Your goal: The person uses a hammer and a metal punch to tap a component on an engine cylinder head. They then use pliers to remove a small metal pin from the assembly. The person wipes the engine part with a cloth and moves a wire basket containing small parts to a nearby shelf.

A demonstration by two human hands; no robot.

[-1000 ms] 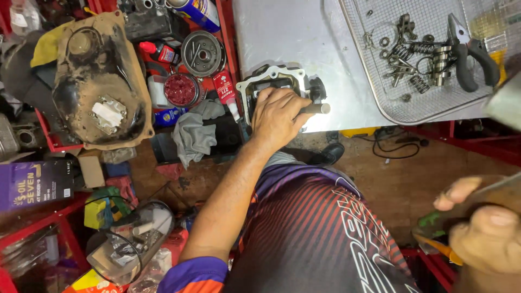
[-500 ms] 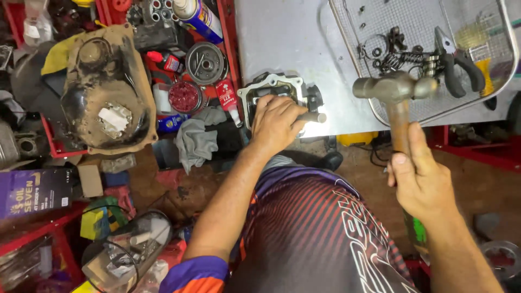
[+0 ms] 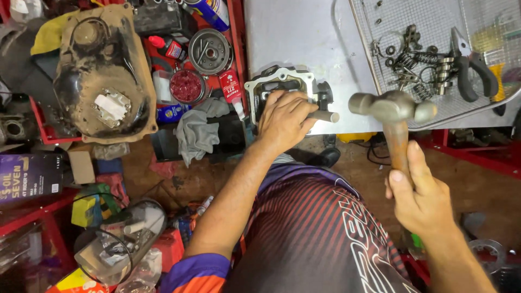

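My left hand (image 3: 285, 116) presses down on a grey metal engine part (image 3: 277, 81) at the near edge of the metal table (image 3: 304, 38), fingers wrapped round a short metal rod (image 3: 324, 115) that sticks out to the right. My right hand (image 3: 420, 198) grips the wooden handle of a steel ball-peen hammer (image 3: 393, 108). The hammer head hangs just right of the rod's free end, a small gap between them.
A wire mesh tray (image 3: 434, 65) on the table holds springs, small bolts and dark-handled pliers (image 3: 472, 70). To the left lie a dirty engine cover (image 3: 103, 81), a grey rag (image 3: 198, 133), a round clutch part (image 3: 209, 51), small bottles and a clear jar (image 3: 119, 244) on the floor.
My right hand came up from the lower right with the hammer and has moved it left, close to the rod. My left hand has stayed on the engine part.
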